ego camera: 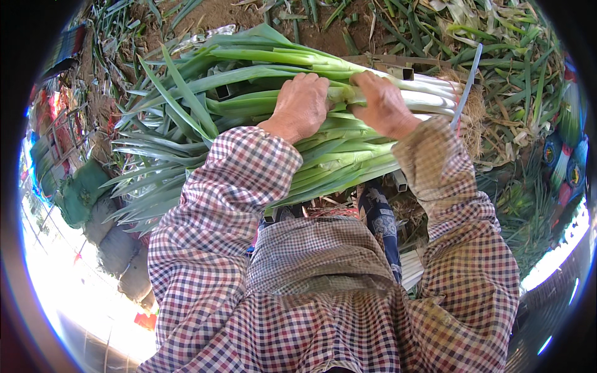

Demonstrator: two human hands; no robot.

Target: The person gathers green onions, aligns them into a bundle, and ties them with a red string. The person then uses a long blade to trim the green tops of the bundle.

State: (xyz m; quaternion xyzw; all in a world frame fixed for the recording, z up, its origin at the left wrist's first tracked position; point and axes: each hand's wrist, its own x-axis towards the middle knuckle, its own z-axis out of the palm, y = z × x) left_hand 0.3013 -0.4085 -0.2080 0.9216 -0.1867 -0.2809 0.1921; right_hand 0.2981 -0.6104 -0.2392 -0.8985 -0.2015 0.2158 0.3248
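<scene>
A thick pile of long green onions (345, 161) lies crosswise before me, leafy tops to the left and white shanks to the right. My left hand (301, 105) is closed over one stalk where the leaves begin. Just to its right, my right hand (385, 105) grips the same onion stalk (343, 94) with the thumb on the near side. My fingertips are partly hidden behind the stalks. Stringy roots (473, 121) hang at the right end of the pile. A pale narrow strip (468, 86) stands up beside the white ends.
Square metal tube ends (408, 73) of a rack show among and below the onions. Leaf scraps (508, 93) litter the soil (210, 14). Wrapped onion bundles (566, 158) are at the far right. Filled sacks (116, 249) and green netting (81, 193) lie at the left.
</scene>
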